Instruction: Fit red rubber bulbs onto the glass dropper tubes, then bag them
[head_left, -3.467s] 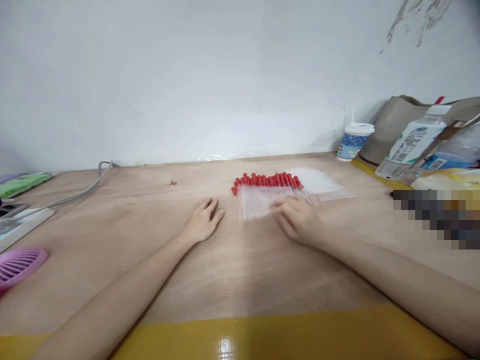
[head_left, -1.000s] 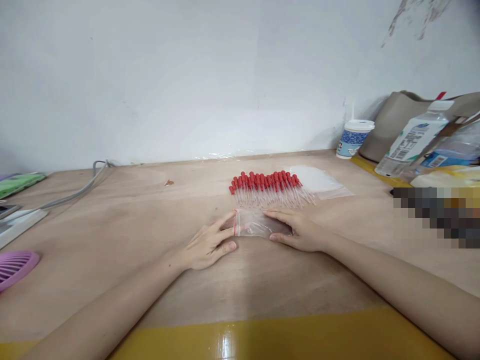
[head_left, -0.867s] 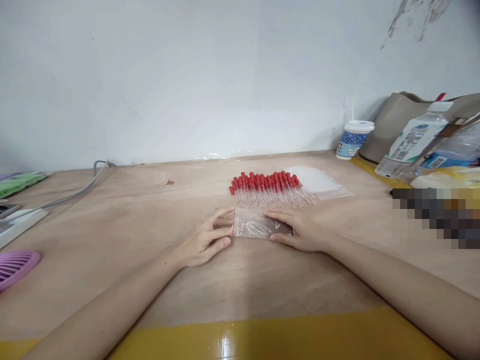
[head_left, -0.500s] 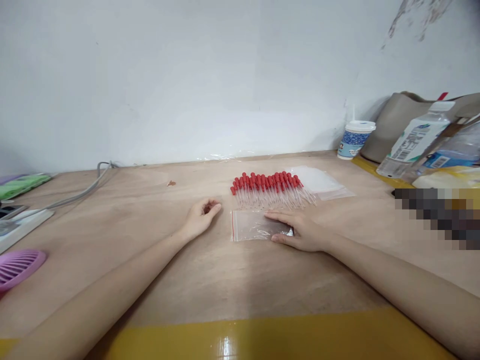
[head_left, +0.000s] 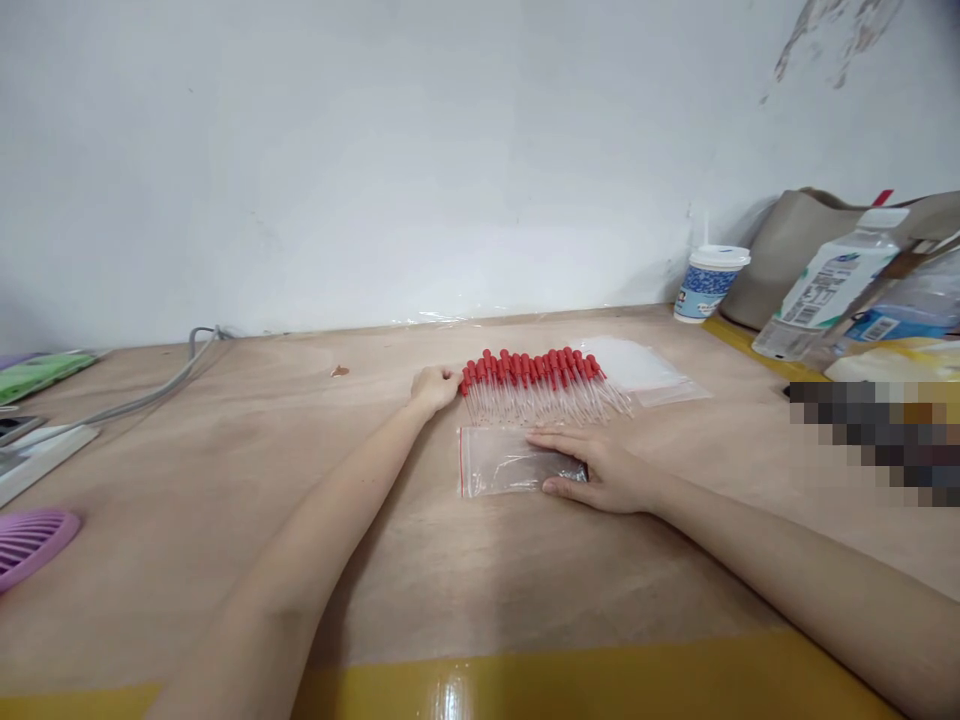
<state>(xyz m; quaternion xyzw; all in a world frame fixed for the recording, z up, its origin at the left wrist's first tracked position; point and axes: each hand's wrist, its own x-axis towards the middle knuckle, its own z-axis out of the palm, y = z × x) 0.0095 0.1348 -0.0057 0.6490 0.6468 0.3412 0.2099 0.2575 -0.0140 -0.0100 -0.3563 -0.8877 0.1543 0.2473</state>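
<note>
Several thin clear droppers with red bulbs (head_left: 536, 372) lie side by side in a row on the table, bulbs toward the wall. At the row's left end, my left hand (head_left: 439, 388) is closed, its thumb and finger pinched at the bulb of the outermost dropper; the fingertips are partly hidden. Just in front of the row is a clear zip bag (head_left: 495, 465) with a red line along its left end. My right hand (head_left: 611, 470) rests on the bag's right end, fingers stretched out flat and thumb apart.
More clear bags (head_left: 637, 365) lie behind the droppers at right. Farther right stand a lidded paper cup (head_left: 709, 285), a tilted plastic bottle (head_left: 832, 280) and a grey bag (head_left: 776, 245). On the left are a grey cable (head_left: 161, 385) and a pink slatted object (head_left: 34, 545).
My left hand has moved forward and right from the bare table to the left end of the dropper row, its fingers now closed. My right hand stays on the zip bag.
</note>
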